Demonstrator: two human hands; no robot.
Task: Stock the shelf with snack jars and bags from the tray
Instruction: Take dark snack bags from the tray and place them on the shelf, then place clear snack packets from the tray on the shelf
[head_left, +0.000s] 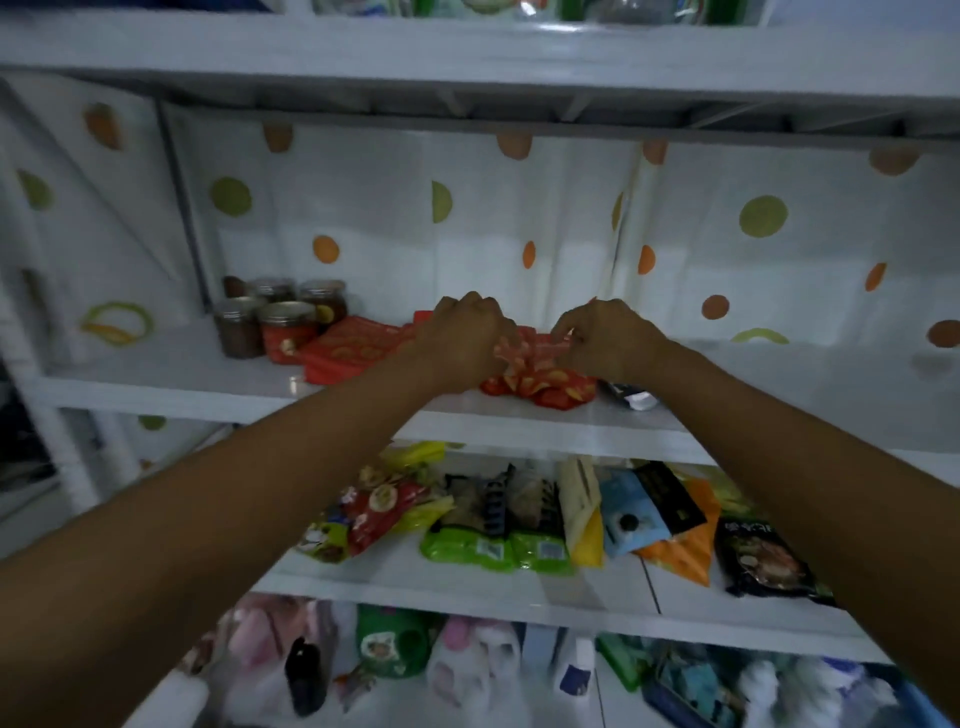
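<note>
On shelf | 5 jars | 2 hands gripping red bag

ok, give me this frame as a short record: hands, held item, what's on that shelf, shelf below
left hand: closed on the red snack bag, at its left side
right hand: pinching the same bag's top edge
red snack bag: resting on the middle shelf, crumpled
middle shelf: jars clustered at the back left; flat red pack between jars and hands; dark packet by the right wrist
lower shelf: row of mixed snack bags
tray: not in view
</note>
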